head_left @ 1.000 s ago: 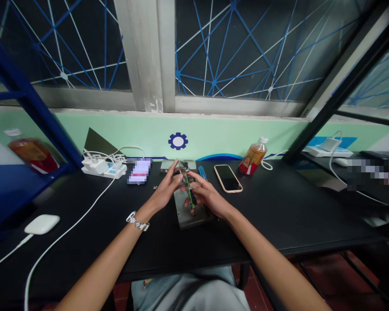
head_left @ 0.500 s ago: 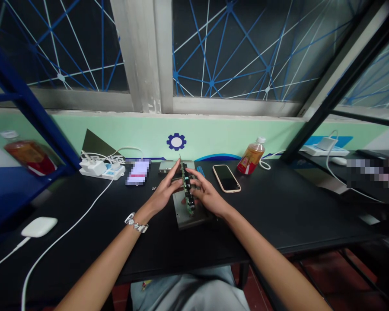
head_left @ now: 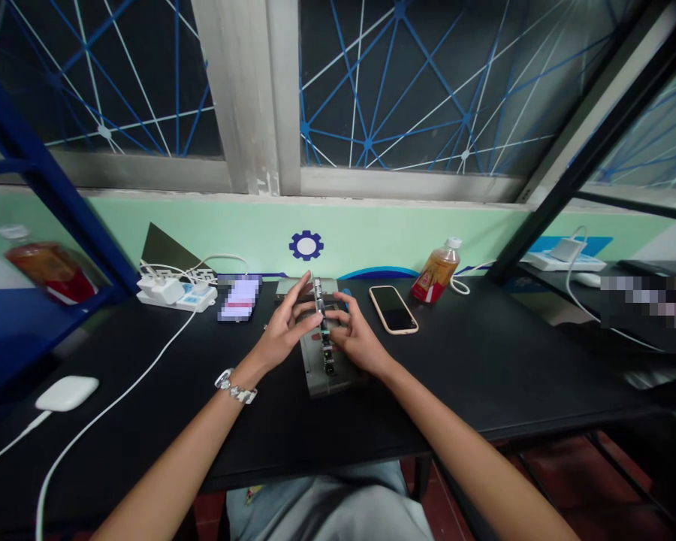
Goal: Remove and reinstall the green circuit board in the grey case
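A circuit board [head_left: 327, 347] stands on edge between my two hands, its narrow side with dark and silvery parts turned toward me. From the left, my left hand [head_left: 288, 324] holds it with the thumb near its upper middle. My right hand [head_left: 357, 336] grips it from the other side, fingers bent against its face. Beneath the board lies a flat grey metal case [head_left: 321, 383] on the black table. Another grey metal piece [head_left: 286, 287] sits just behind, partly covered by my left fingers. A bit of a blue object [head_left: 346, 294] shows beyond my right fingers.
Right of my hands lie a phone [head_left: 394, 309] and a drink bottle [head_left: 436, 272]. On the left are a second phone [head_left: 239, 298], a white power strip [head_left: 194, 297] with plugs, a white cable [head_left: 128, 382] and a white earbud case [head_left: 67, 393]. Shelf posts rise at both sides.
The circuit board has turned, so its edge now faces me more than its broad side. My left thumb and fingers have shifted slightly along it; my right hand has moved little.
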Available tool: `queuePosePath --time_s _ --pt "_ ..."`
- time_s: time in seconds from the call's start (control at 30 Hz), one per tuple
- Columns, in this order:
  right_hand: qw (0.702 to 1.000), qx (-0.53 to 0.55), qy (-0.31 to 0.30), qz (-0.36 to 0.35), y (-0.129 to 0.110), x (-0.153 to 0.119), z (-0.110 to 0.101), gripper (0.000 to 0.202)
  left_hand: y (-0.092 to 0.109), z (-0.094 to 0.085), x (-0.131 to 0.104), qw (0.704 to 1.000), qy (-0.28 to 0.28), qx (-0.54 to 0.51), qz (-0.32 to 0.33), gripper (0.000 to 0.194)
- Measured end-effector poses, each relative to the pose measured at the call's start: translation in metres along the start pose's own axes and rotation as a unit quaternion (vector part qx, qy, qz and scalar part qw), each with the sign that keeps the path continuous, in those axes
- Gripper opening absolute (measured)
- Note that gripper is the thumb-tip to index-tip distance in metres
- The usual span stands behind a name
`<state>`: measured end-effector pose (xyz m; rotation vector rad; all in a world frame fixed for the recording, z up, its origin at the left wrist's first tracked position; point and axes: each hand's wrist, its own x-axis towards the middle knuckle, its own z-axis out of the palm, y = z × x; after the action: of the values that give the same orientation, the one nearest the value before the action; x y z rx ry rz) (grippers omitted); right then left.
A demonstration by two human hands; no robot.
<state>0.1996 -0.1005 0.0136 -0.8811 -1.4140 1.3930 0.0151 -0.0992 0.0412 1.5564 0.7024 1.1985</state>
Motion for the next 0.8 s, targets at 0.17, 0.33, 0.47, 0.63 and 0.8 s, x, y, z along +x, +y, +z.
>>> queuePosePath --time_s 0.17,0.33,0.47,0.63,0.8 --pt "0.998 -0.044 -0.016 0.047 0.003 0.004 -0.004 0.031 -0.009 -0.003 0.003 0.999 0.045 0.019 0.001 0.085" --pt "0.998 -0.059 -0.035 0.004 0.003 0.004 -0.006 0.026 -0.016 0.0 0.004 0.996 0.073 0.032 -0.035 0.091" --pt "0.997 -0.064 -0.042 -0.006 0.003 0.004 -0.005 0.027 -0.017 0.003 0.005 0.994 0.096 0.038 -0.046 0.093" --pt "0.999 -0.038 -0.005 0.027 0.002 0.005 -0.006 0.032 -0.005 -0.006 0.005 0.992 0.071 -0.011 -0.102 0.071" --pt "0.995 -0.08 0.055 0.001 -0.004 0.005 -0.011 0.036 0.009 -0.03 0.004 0.981 -0.013 -0.066 -0.183 0.035"
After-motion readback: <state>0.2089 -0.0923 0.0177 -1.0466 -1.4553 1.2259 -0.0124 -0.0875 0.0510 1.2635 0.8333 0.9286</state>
